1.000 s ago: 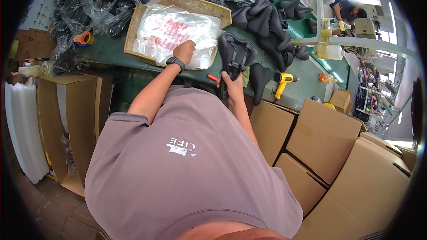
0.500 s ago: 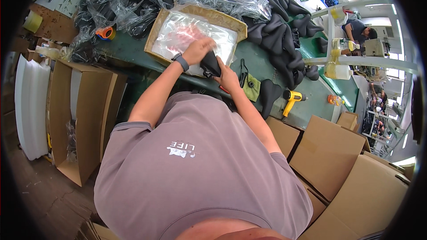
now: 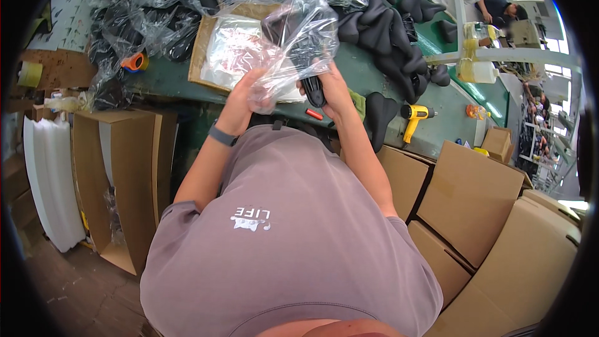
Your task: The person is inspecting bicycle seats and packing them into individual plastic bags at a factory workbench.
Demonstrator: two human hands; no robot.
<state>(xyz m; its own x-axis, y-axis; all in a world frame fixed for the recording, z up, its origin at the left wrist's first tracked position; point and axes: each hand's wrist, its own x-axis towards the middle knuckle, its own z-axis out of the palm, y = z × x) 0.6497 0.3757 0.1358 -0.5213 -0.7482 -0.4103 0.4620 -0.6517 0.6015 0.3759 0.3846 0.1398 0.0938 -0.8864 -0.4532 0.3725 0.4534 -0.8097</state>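
Observation:
A black bicycle saddle (image 3: pixel 314 92) is partly inside a clear plastic bag (image 3: pixel 293 56), its narrow nose sticking out toward me. My right hand (image 3: pixel 332 92) is closed around the saddle near its nose. My left hand (image 3: pixel 244 98) is closed on the bag's loose plastic, left of the saddle. Just beyond my hands, a shallow cardboard box (image 3: pixel 198 50) holds a stack of clear bags (image 3: pixel 234 50), partly covered by the bagged saddle. On the table right of my right hand lies a bare black saddle (image 3: pixel 379 115).
Bagged saddles (image 3: pixel 143 12) crowd the far left of the green table (image 3: pixel 168 81); bare saddles (image 3: pixel 380 31) pile up at the right. A yellow heat gun (image 3: pixel 413 122), a red-handled tool (image 3: pixel 314 114) and an orange tape roll (image 3: pixel 134 62) lie about. Cardboard boxes (image 3: pixel 468 203) stand at right.
The saddle, held bare between both hands over the table's edge, now sits partly in a clear bag. My left hand has moved left and nearer, onto the plastic.

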